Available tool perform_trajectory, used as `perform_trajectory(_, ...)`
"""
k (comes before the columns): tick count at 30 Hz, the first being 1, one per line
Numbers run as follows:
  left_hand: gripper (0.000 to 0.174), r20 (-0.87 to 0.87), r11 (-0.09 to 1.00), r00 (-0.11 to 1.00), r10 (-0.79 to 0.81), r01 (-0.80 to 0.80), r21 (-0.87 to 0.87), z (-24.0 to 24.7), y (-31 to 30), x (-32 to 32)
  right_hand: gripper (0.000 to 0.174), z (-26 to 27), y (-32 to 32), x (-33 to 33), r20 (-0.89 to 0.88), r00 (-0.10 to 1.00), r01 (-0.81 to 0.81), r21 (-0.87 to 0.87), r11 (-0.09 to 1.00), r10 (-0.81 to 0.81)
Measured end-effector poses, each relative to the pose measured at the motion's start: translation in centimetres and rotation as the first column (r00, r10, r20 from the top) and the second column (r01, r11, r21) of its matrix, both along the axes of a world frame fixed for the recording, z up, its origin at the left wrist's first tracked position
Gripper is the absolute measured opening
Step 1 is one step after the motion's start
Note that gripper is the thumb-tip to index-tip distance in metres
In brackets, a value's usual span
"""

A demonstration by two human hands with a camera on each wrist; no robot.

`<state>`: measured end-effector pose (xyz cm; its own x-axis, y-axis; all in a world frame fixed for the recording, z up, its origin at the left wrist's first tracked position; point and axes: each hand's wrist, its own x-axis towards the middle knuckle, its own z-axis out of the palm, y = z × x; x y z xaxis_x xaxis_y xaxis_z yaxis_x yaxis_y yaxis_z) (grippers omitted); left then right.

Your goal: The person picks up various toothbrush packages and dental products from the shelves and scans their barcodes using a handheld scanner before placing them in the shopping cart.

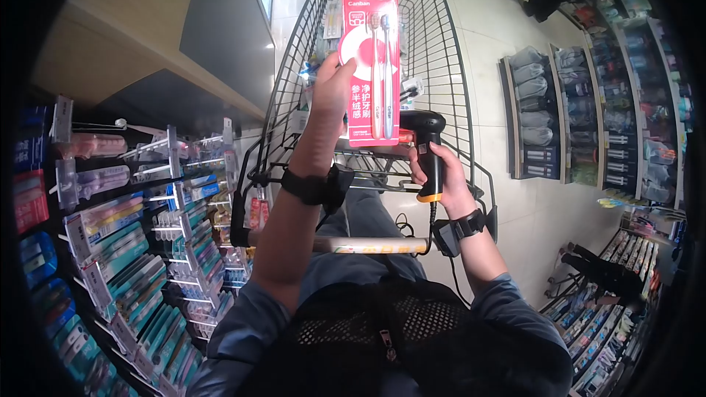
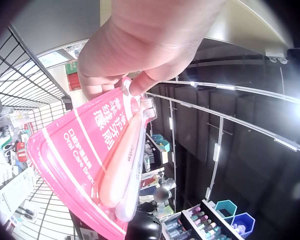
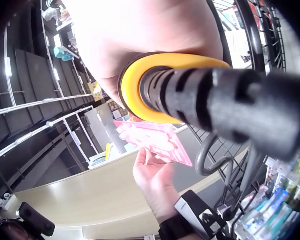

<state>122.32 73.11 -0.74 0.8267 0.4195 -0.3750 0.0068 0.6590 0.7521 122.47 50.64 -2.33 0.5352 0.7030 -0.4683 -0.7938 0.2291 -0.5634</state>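
In the head view my left hand (image 1: 332,88) pinches a pink toothbrush pack (image 1: 371,66) by its left edge and holds it upright over the shopping cart. Two toothbrushes, one orange and one pale blue, show on its front. The left wrist view has the thumb and fingers of the left hand (image 2: 140,55) at the top of the pack (image 2: 85,150). My right hand (image 1: 450,176) grips the handle of a black barcode scanner (image 1: 432,151) with a yellow-orange base. The scanner's head is close by the pack's lower right corner. From the base, a cable (image 1: 432,220) runs down.
The wire shopping cart (image 1: 448,51) stands ahead with several packaged goods in it, its handle bar (image 1: 375,245) close to my body. Left is a rack of hanging toothbrush packs (image 1: 132,250) below a wooden counter (image 1: 132,22). Stocked shelves (image 1: 559,117) line the right, with people farther off.
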Motion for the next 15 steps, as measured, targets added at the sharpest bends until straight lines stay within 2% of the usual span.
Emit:
perform_trajectory(12, 0.025, 0.037, 1.0, 0.999, 0.007, -0.007, 0.004, -1.5, 0.4, 0.7, 0.033, -0.6, -0.3, 0.1, -0.022, 1.0, -0.007, 0.036, 0.999, 0.007)
perform_trajectory(15, 0.029, 0.07, 1.0, 0.997, -0.017, 0.018, -0.008, -1.3, 0.4, 0.4, 0.032, -0.6, -0.4, 0.1, -0.044, 0.999, 0.009, -0.002, 1.0, -0.009)
